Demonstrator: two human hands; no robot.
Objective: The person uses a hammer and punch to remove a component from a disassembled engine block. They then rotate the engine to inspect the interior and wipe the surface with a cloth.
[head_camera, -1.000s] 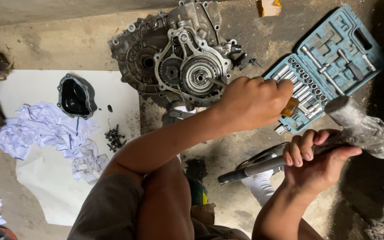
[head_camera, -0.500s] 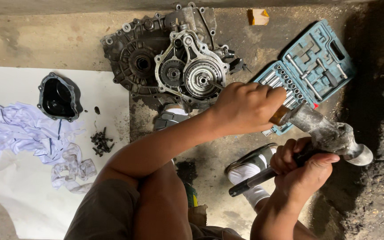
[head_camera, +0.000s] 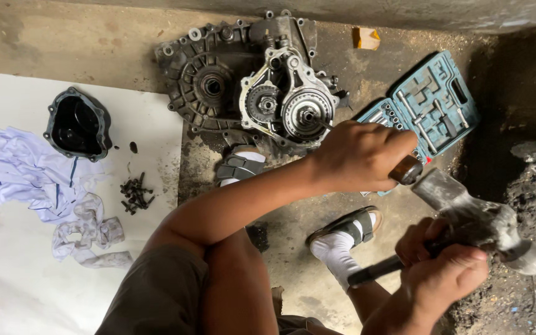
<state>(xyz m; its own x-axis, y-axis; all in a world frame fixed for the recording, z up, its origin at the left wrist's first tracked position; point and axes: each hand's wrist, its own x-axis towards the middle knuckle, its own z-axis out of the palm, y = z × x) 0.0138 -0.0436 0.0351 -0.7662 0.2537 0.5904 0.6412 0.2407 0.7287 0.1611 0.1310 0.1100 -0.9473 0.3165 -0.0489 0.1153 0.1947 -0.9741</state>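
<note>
I am holding a wooden-handled chisel (head_camera: pixel 404 170) in my closed left hand (head_camera: pixel 361 155), its tip against the grey metal gearbox casing (head_camera: pixel 249 87) on the floor, while my right hand (head_camera: pixel 448 273) is gripping a heavy steel hammer (head_camera: pixel 485 223). A glancing blow risks striking my knuckles or cracking the casing.

Gearbox casing (head_camera: pixel 249 87) left of socket case (head_camera: pixel 426 105), bolts (head_camera: pixel 136 193) on sheet (head_camera: pixel 7 279).

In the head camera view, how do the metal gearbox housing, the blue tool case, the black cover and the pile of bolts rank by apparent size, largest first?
1. Gearbox housing
2. Blue tool case, partly hidden by the left hand
3. Black cover
4. Pile of bolts
</note>
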